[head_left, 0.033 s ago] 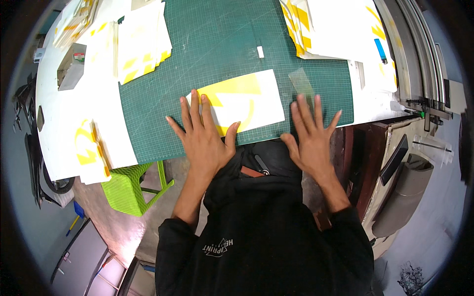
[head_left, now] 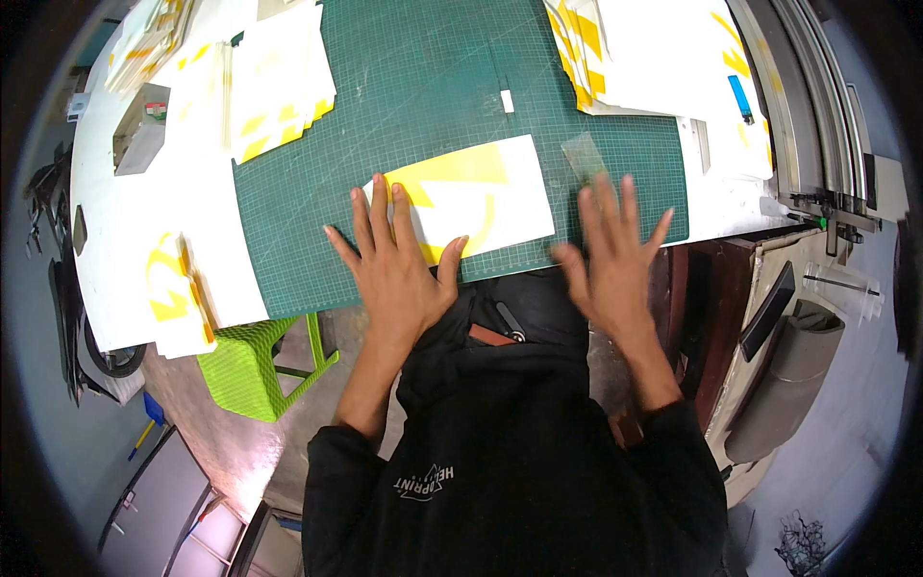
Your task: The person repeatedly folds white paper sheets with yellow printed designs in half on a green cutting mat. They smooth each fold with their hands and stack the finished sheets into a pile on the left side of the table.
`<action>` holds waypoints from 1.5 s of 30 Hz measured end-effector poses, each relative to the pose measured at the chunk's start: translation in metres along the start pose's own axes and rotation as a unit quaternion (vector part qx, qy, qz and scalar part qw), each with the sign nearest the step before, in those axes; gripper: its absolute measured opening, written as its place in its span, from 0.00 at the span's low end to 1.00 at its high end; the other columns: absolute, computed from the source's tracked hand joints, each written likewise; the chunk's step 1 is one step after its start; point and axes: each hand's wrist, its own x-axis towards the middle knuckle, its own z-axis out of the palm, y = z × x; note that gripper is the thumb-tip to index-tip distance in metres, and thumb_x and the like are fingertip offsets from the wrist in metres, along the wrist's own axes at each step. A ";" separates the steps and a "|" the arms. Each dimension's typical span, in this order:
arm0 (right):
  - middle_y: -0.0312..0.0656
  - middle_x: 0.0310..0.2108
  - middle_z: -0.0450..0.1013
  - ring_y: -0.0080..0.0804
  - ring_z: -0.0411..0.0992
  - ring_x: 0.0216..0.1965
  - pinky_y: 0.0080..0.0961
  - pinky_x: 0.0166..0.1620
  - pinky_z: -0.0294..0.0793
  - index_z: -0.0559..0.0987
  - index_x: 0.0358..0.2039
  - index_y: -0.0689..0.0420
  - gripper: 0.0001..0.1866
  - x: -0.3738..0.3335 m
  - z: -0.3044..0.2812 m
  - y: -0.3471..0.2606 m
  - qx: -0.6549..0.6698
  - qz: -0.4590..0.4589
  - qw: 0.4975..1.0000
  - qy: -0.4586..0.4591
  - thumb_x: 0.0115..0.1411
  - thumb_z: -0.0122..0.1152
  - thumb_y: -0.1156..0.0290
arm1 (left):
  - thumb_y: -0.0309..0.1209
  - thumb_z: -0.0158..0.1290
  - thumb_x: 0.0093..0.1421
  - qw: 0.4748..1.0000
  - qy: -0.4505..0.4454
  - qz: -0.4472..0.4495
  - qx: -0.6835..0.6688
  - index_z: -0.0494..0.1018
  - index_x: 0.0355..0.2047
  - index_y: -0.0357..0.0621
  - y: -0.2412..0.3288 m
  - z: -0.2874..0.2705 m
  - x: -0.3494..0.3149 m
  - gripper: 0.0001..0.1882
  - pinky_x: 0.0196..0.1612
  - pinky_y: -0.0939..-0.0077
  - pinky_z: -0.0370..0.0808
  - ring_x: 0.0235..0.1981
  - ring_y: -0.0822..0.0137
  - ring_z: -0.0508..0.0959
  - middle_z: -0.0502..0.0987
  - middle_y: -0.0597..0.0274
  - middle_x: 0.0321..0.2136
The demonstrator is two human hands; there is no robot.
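A white and yellow printed sheet of paper or card (head_left: 519, 192) lies slightly slanted on the green cutting mat (head_left: 413, 77), close to its front edge. My left hand (head_left: 396, 274) rests over the sheet's left end, fingers spread, covering part of it. To the right of the sheet is my right hand (head_left: 615, 274), open with fingers apart and a little blurred, holding nothing. Just beyond its fingertips a see-through flat strip (head_left: 581, 154) lies on the mat; its near end is partly hidden by the fingers. A small white piece (head_left: 507, 101) sits farther back.
Stacks of white and yellow printed sheets lie at the back left (head_left: 279, 87) and back right (head_left: 654, 58). A blue lighter-like object (head_left: 739, 99) is on the right stack. More folded pieces (head_left: 173, 288) sit at the left edge, above a green stool (head_left: 245, 370). A grey box (head_left: 142, 135) stands far left.
My right hand has shifted slightly to the right and away from me. My left hand and the printed sheet have stayed in place.
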 end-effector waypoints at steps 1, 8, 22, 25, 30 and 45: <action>0.47 0.68 0.66 0.54 0.59 0.70 0.72 0.69 0.44 0.73 0.65 0.59 0.33 0.012 -0.001 0.009 0.024 0.037 0.998 0.043 0.68 0.62 0.48 | 0.58 0.54 0.67 1.000 -0.001 0.003 -0.009 0.61 0.71 0.34 -0.002 -0.004 0.002 0.46 0.72 0.22 0.38 0.76 0.36 0.51 0.57 0.40 0.74; 0.49 0.42 0.76 0.43 0.75 0.46 0.45 0.52 0.68 0.76 0.41 0.60 0.22 0.054 0.010 0.025 0.174 0.177 0.967 0.059 0.58 0.78 0.60 | 0.55 0.57 0.68 0.990 -0.074 0.109 -0.058 0.65 0.71 0.46 -0.051 -0.035 0.020 0.39 0.75 0.35 0.49 0.73 0.41 0.57 0.62 0.51 0.72; 0.36 0.33 0.77 0.35 0.73 0.36 0.39 0.49 0.62 0.82 0.53 0.61 0.21 0.023 0.035 -0.123 0.268 -0.029 0.953 0.135 0.59 0.68 0.77 | 0.69 0.66 0.49 0.985 -0.098 0.133 -0.037 0.56 0.76 0.43 -0.070 -0.037 0.032 0.64 0.76 0.34 0.41 0.78 0.39 0.46 0.50 0.48 0.78; 0.36 0.33 0.77 0.35 0.72 0.34 0.38 0.47 0.62 0.82 0.52 0.60 0.20 0.023 0.043 -0.126 0.217 -0.047 0.966 0.129 0.58 0.68 0.77 | 0.70 0.65 0.49 0.985 -0.108 0.130 -0.034 0.55 0.76 0.44 -0.068 -0.039 0.033 0.65 0.76 0.34 0.41 0.79 0.38 0.44 0.49 0.47 0.78; 0.42 0.34 0.74 0.38 0.70 0.35 0.42 0.48 0.62 0.81 0.53 0.61 0.18 0.016 0.033 -0.017 0.070 0.030 0.983 0.169 0.63 0.65 0.73 | 0.74 0.65 0.45 0.988 -0.112 0.107 -0.023 0.52 0.78 0.48 -0.073 -0.034 0.028 0.69 0.78 0.36 0.39 0.79 0.42 0.43 0.47 0.51 0.79; 0.38 0.30 0.74 0.39 0.71 0.38 0.46 0.48 0.61 0.82 0.48 0.57 0.17 0.086 0.064 -0.058 0.106 -0.037 0.970 0.214 0.56 0.66 0.72 | 0.72 0.65 0.48 0.987 -0.093 0.125 -0.038 0.54 0.77 0.42 -0.073 -0.035 0.029 0.67 0.76 0.32 0.41 0.79 0.37 0.44 0.48 0.46 0.78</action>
